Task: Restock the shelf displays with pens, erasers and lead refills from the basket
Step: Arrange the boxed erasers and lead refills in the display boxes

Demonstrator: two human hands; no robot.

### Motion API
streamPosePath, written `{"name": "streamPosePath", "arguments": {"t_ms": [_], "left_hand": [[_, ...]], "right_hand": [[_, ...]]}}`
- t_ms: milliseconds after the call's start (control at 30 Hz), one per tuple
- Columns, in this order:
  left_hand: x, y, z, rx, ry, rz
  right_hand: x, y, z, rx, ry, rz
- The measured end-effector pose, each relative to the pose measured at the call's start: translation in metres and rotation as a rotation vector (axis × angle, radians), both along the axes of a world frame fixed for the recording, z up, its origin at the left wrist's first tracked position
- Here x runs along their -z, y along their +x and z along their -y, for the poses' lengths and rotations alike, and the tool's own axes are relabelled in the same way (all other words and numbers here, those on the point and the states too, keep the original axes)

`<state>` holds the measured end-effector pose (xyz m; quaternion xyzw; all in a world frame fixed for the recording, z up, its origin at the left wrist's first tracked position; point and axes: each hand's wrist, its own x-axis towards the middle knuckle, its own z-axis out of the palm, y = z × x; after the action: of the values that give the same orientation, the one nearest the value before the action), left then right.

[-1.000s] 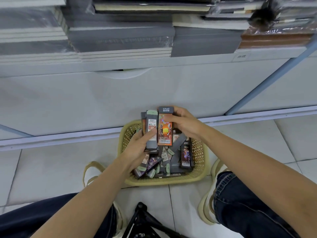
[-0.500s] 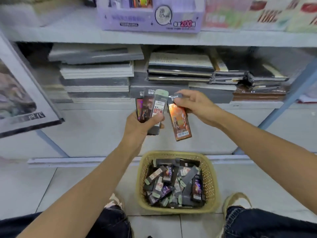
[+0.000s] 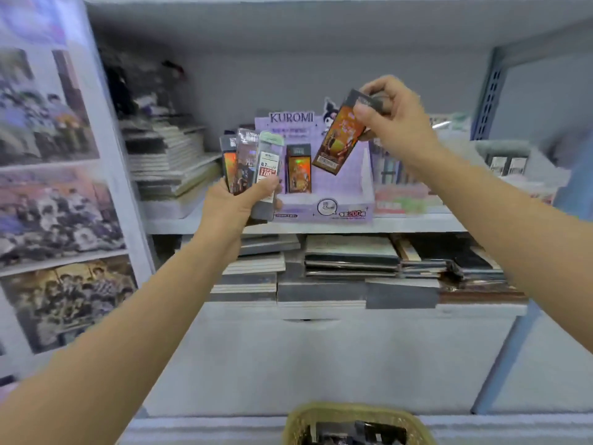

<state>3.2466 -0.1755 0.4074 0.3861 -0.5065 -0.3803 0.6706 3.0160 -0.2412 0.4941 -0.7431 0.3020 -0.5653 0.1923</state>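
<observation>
1. Right of centre, my right hand (image 3: 390,122) is pinching an orange pack (image 3: 338,138) by its top, long axis slanting down-left.
2. The display box (image 3: 349,203) is standing just below-left of its lower end, nearer this hand.
3. Centre-left, my left hand (image 3: 236,208) is gripping a fan of packs (image 3: 252,162).

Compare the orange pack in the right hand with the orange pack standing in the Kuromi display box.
The held pack hangs tilted in the air, while the boxed pack stands upright inside the Kuromi display box. The right hand pinches the held pack at its dark top end; nothing touches the boxed pack. Both are slim and orange-printed, with a dark top.
</observation>
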Motion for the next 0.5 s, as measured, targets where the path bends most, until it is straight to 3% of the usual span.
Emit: {"name": "streamPosePath", "arguments": {"t_ms": [133,333,500], "left_hand": [[-0.005,0.005,0.010,0.030,0.033,-0.031],[-0.002,0.010,0.032,0.021,0.040,-0.027],[0.007,0.016,0.043,0.040,0.051,-0.011]], "right_hand": [[-0.005,0.005,0.029,0.102,0.074,-0.109],[0.009,0.034,0.052,-0.018,0.082,-0.193],[0.023,0.048,0.064,0.051,0.035,-0.325]]}}
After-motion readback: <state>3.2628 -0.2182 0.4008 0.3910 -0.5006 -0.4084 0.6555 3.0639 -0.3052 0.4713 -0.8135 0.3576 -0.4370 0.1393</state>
